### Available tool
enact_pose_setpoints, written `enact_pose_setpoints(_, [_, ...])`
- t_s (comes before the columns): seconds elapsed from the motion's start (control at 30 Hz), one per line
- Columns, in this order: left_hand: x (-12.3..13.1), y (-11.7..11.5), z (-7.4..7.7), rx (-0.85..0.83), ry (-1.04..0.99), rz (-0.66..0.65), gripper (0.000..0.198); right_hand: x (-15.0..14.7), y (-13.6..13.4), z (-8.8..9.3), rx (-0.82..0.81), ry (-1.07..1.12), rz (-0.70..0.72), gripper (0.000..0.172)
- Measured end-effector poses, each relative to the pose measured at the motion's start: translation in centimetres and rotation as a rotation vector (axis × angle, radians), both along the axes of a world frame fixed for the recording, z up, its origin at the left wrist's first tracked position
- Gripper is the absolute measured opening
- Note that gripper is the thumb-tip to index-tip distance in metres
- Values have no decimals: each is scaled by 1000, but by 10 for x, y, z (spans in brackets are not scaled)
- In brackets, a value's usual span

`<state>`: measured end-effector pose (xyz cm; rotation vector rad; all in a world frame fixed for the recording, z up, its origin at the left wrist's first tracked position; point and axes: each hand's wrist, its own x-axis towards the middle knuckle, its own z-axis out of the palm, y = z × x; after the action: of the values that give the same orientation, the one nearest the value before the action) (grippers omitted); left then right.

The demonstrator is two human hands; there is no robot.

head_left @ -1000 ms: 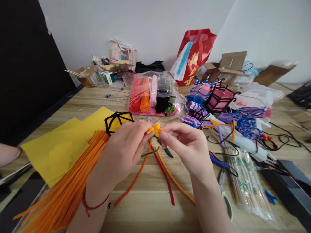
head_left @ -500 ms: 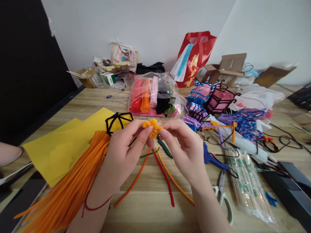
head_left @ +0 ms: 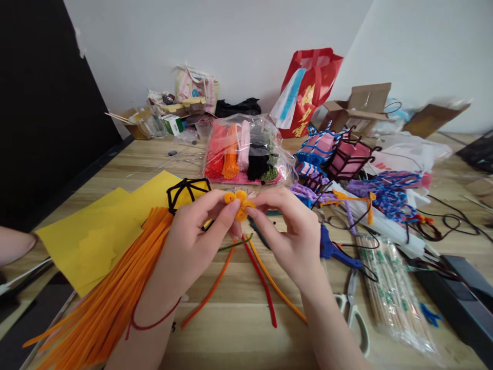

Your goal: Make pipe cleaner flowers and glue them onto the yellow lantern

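Between my two hands, above the middle of the table, is a small yellow-orange pipe-cleaner flower [head_left: 242,203] with rounded petals. My left hand [head_left: 200,231] pinches it from the left, thumb on its front. From the right, the thumb and forefinger of my right hand [head_left: 290,236] close on a petal at its edge. Below the hands lie an orange pipe cleaner [head_left: 215,290], a red one [head_left: 262,282] and a yellow one [head_left: 283,292], with a short green one [head_left: 235,243] across their upper ends. Pliers [head_left: 259,234] lie partly hidden behind my hands.
At left are a bundle of orange pipe cleaners [head_left: 111,298], yellow sheets [head_left: 88,231] and a black frame [head_left: 187,192]. A bag of pipe cleaners [head_left: 242,154] lies ahead. Right are a blue glue gun [head_left: 337,252], scissors [head_left: 353,308], wrapped sticks [head_left: 396,293] and lanterns [head_left: 350,156]. Another person's arm [head_left: 15,245] shows far left.
The flower and both hands have shifted very slightly left. My right fingers have moved a little on the petal's edge. The things on the table stay put.
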<state>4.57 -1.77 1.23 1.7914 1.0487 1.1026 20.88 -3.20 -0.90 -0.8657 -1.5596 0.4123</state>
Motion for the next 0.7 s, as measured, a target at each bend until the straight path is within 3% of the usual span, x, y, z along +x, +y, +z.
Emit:
enact_pose_setpoints(0.07, [1,2,0,-10,-54,64,21,-4,0,-1,-218,196,43,5])
enact_pose_setpoints(0.1, [3,3,0,-2,-83,106,21,-5,0,-1,-340,296,96,13])
enact_pose_setpoints(0.2, [6,5,-2,32,-153,177,22,-7,2,0,-674,515,374,39])
enact_pose_setpoints(0.3, [10,5,-4,30,-184,138,24,-5,7,0,-888,670,670,43])
enact_pose_setpoints(0.5, [9,4,-10,27,-230,109,27,-7,13,-7,-1121,907,1040,29])
enact_pose_setpoints(0.7, [8,2,-8,17,-282,69,12,-11,12,-10,-1245,1004,1119,33])
